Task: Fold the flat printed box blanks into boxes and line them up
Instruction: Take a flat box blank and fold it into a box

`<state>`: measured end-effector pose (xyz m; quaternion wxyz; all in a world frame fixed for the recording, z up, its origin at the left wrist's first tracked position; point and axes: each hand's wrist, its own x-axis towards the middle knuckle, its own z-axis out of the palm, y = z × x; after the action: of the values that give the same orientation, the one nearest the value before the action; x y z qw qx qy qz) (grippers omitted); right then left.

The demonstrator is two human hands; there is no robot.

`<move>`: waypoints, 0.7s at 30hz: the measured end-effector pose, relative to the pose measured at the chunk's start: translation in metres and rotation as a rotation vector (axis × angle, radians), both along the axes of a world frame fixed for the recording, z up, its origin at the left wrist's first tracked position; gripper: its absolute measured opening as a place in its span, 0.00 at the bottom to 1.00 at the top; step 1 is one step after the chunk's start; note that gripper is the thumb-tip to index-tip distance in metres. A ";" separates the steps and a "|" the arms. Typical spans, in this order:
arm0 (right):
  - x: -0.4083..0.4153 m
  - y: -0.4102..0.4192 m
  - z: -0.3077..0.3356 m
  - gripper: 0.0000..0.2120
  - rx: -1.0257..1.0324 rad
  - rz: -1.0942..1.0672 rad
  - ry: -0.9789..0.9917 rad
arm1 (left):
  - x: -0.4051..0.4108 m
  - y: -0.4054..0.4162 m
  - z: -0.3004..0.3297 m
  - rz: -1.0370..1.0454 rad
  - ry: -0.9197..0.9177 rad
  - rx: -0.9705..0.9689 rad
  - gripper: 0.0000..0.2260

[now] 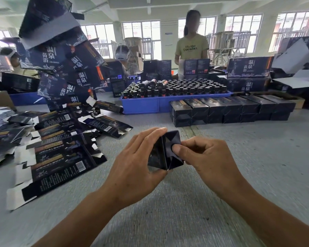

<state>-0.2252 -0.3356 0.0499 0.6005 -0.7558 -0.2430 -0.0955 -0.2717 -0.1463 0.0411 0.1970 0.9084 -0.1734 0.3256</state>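
Observation:
A small dark printed box (pixel 163 150) is held end-on toward me over the grey table, its end flaps folded inward. My left hand (pixel 137 157) grips its left side, fingers over the top and thumb underneath. My right hand (pixel 203 155) pinches the right side, its thumb pressing on the end flap. Flat printed box blanks (pixel 61 157) lie spread on the table to the left. A row of folded dark boxes (pixel 230 108) stands lined up, stacked two high, behind my hands.
A blue tray (pixel 150 104) full of dark bottles sits behind the row. Larger printed cartons (pixel 250 66) stand at the back right, and more hang tumbled at the upper left. A person in a green shirt (pixel 192 47) stands across the table; two others sit at the left.

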 end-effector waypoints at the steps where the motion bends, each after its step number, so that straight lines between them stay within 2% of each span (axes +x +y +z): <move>1: -0.001 0.000 0.000 0.02 -0.014 -0.024 -0.013 | 0.000 -0.001 0.000 -0.002 0.000 0.002 0.36; 6: -0.004 0.002 -0.001 0.02 -0.069 -0.108 -0.083 | 0.000 -0.001 0.000 -0.029 0.013 -0.011 0.38; 9: -0.002 0.000 0.001 0.03 -0.074 -0.052 -0.057 | 0.000 -0.001 0.001 -0.034 0.010 -0.033 0.36; 12: -0.001 -0.002 0.003 0.04 -0.043 0.030 -0.014 | 0.000 0.000 0.001 -0.032 0.011 -0.050 0.38; 18: -0.002 -0.004 0.004 0.16 0.005 0.067 -0.010 | -0.001 0.001 0.002 -0.025 0.001 -0.057 0.39; 21: -0.004 -0.002 0.001 0.28 -0.035 0.068 -0.019 | 0.000 -0.002 0.004 -0.039 -0.107 0.091 0.34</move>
<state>-0.2288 -0.3371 0.0512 0.5878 -0.7566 -0.2756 -0.0778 -0.2719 -0.1488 0.0454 0.1523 0.8941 -0.2159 0.3615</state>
